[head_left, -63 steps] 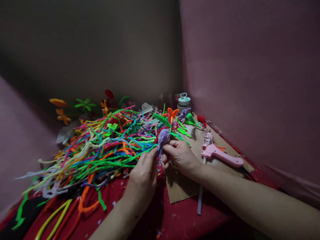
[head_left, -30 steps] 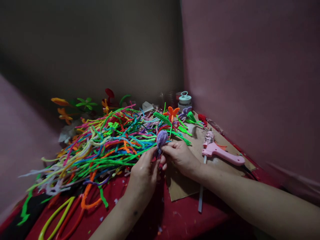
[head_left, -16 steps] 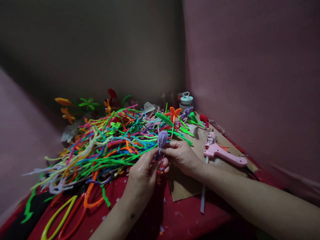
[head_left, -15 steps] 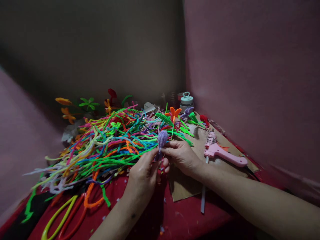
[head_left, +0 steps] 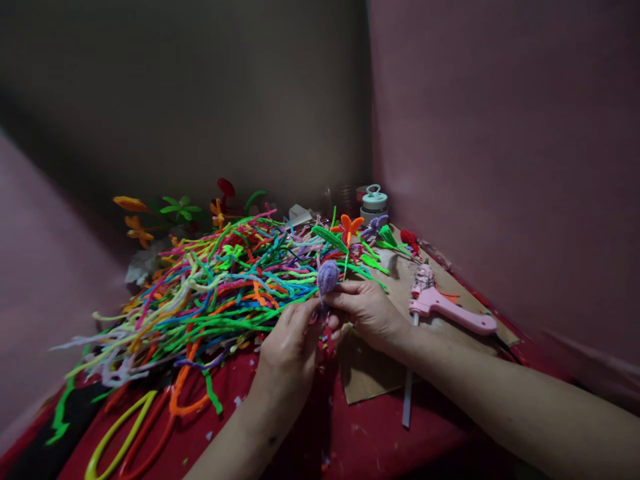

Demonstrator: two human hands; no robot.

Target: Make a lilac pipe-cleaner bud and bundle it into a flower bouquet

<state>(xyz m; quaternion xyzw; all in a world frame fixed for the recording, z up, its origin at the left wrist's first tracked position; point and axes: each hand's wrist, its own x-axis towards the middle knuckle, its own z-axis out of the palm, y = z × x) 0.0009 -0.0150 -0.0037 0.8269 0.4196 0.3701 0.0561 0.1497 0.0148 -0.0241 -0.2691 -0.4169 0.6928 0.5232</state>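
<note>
Red-covered desk (head_left: 370, 433) is seen from above. A tangled heap of multicoloured fuzzy pipe cleaners (head_left: 210, 287) is spread at 9 to 11 o'clock of the hands. A brown cardboard sheet (head_left: 370, 373) is laid at 3 o'clock, with a pink plastic glue gun (head_left: 450, 312) on it. Left hand (head_left: 287, 353) and right hand (head_left: 370, 313) are closed as grip on a small purple fuzzy pipe-cleaner bud (head_left: 328, 277), held upright at centre, just above the desk.
</note>
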